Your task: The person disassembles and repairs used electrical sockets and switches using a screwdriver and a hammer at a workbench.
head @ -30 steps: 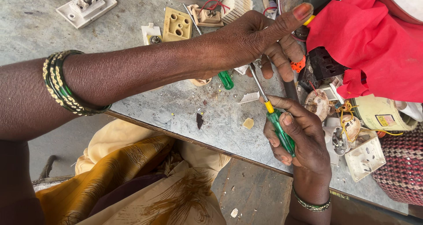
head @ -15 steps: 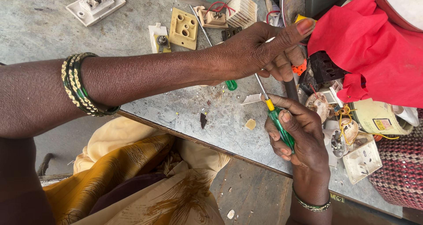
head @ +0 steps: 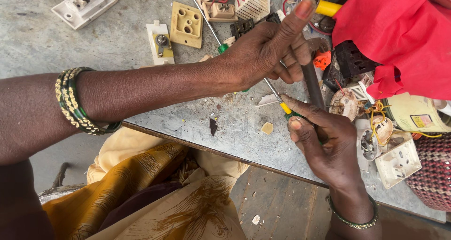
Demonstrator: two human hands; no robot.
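Reaching across, left hand (head: 265, 52) pinches a dark part; right hand (head: 324, 143) clenches screwdriver (head: 282, 104)

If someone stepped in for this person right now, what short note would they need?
Right hand: shut on a green screwdriver, shaft angled up toward the left hand.
Left hand: reaches across, fingers closed over a small part I can't make out, where the shaft leads.
Around them on the table: a beige socket plate, a second screwdriver, a white switch, a red cloth.
Done or left: cannot tell; the tip is hidden.
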